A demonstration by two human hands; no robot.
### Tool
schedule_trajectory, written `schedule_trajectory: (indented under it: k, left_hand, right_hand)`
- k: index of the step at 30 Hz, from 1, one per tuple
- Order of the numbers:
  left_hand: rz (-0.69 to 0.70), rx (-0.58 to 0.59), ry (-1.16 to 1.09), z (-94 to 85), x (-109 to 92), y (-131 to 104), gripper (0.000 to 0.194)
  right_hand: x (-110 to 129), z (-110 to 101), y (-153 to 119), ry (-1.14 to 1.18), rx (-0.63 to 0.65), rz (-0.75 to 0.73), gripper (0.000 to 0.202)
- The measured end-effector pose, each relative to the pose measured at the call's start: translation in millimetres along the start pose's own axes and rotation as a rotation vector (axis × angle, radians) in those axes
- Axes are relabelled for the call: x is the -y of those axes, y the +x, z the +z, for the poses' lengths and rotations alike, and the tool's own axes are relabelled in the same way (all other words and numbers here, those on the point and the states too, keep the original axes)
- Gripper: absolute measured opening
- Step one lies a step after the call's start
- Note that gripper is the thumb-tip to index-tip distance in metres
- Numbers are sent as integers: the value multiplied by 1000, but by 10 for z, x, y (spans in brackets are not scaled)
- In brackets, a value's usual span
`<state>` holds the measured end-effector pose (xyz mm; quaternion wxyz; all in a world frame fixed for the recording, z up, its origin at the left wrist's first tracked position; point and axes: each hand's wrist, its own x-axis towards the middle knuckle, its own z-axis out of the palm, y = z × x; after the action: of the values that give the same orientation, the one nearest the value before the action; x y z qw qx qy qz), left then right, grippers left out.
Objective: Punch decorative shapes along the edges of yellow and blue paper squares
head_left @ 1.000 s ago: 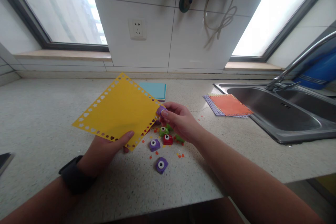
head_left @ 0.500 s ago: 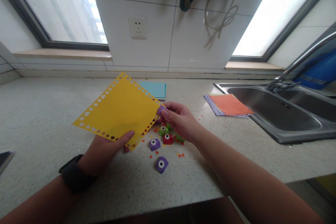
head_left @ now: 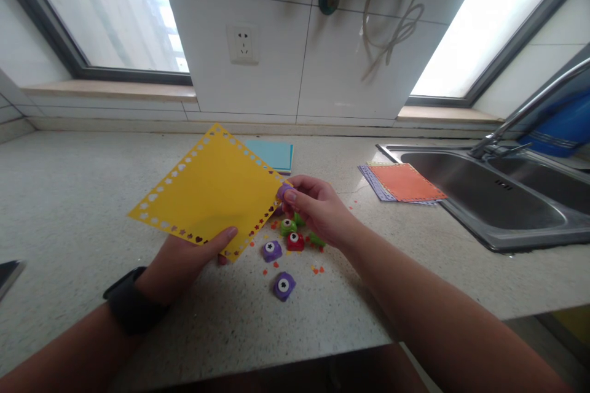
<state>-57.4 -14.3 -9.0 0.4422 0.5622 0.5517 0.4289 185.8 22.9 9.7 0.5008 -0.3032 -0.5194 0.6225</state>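
My left hand (head_left: 203, 249) grips a yellow sheet of paper (head_left: 212, 190) near its lower edge, thumb on top. Small shapes such as hearts and stars are cut out along the paper's edges. At the sheet's right corner, my right hand (head_left: 318, 206) pinches a purple craft punch (head_left: 284, 191), which sits over that corner. On the counter below lie two more purple punches (head_left: 271, 250), a red punch (head_left: 295, 241) and a green punch (head_left: 288, 226). Further green ones are partly hidden by my right hand. Orange and yellow paper bits (head_left: 318, 269) are scattered around them.
Light blue sheets (head_left: 271, 155) lie behind the yellow paper. Orange punched paper (head_left: 406, 182) rests on purple sheets beside the steel sink (head_left: 479, 196), overlapping its rim. A dark flat object (head_left: 10, 276) is at the left edge. The tiled wall has a socket (head_left: 243, 43).
Both hands, the yellow paper and the punch stay in nearly the same place. The view has shifted slightly.
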Motion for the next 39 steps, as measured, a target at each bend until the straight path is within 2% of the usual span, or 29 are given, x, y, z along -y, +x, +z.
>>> schedule_trajectory:
  k: [8,24,39]
  left_hand:
    - [12,-8,-7,17,-28,-6,18]
    - [-13,-15,7,-12,8,-3,28]
    - [5,-6,-13,10,-45,-14,19]
  right_hand:
    - [5,3,-5,-8,3,-13,26]
    - [-9,-1,5,-11,26,-21,23]
    - [-1,10,1,-45,-8,-11,28]
